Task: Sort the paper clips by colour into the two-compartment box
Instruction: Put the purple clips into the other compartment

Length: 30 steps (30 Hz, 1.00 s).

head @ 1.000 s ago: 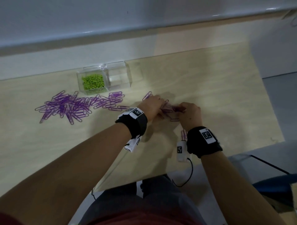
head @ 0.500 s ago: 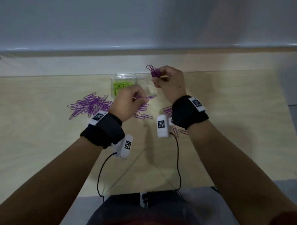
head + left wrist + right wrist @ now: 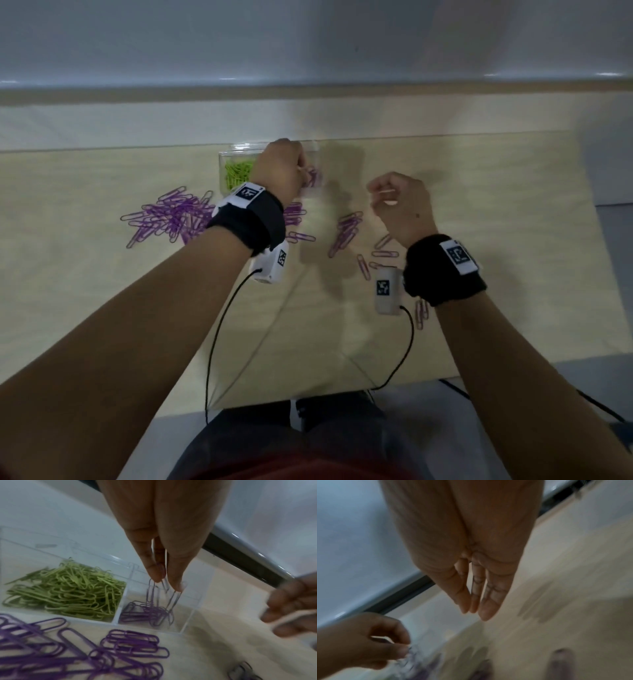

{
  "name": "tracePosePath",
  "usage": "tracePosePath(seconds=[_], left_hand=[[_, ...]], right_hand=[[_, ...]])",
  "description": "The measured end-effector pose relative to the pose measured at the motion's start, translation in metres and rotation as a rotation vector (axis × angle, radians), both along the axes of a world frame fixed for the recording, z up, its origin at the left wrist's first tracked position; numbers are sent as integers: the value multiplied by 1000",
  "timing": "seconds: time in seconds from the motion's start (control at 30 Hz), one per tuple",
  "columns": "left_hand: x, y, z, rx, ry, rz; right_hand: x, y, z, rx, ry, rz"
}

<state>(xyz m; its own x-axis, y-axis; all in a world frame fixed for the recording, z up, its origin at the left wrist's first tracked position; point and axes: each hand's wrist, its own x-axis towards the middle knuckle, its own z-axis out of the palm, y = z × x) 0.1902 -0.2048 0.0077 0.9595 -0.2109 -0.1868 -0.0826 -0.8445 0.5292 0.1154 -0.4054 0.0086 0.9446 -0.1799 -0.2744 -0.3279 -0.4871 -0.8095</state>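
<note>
Loose pile: purple wire paper clips (image 3: pixel 171 216) spread on the pale wooden surface (image 3: pixel 479 308), left of the box.
Box: clear plastic two-compartment box (image 3: pixel 132 569); green paper clips (image 3: pixel 68 588) in its left compartment, purple ones in its right.
Left hand (image 3: pixel 281 168): over the right compartment, fingers (image 3: pixel 154 573) pinching several purple clips (image 3: pixel 150 595).
Right hand (image 3: pixel 404 202): apart from the box, fingers loosely curled, holding nothing.
</note>
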Motion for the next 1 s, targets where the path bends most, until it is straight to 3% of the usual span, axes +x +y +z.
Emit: tracePosePath(seconds=[0.07, 0.17, 0.27, 0.33, 0.4, 0.5, 0.63, 0.8, 0.9, 1.0], left_hand=[[-6, -5, -1, 67, -108, -57], [-24, -23, 0, 5, -249, -219], [-45, -50, -9, 79, 13, -426], [-55, -62, -19, 207, 152, -451], [-65, -66, -26, 301, 171, -429], [-81, -69, -34, 332, 128, -437], [-99, -73, -44, 172, 143, -407], [-110, -63, -54, -7, 75, -380], [-108, -63, -50, -3, 69, -425], [-103, -45, -38, 74, 53, -420]], right_hand=[[-25, -31, 0, -198, 104, 40], [-63, -67, -7, -389, 259, 45], [-101, -80, -15, -485, 418, -20], [-126, -78, -19, -489, 513, -89], [-145, -67, -23, -468, 577, -157], [-155, -41, -30, -415, 541, -260], [-147, -11, -42, -353, 325, -303], [-117, 5, -46, -334, 141, -175], [-94, 9, -58, -495, 143, -2], [-79, 20, -56, -495, 130, 108]])
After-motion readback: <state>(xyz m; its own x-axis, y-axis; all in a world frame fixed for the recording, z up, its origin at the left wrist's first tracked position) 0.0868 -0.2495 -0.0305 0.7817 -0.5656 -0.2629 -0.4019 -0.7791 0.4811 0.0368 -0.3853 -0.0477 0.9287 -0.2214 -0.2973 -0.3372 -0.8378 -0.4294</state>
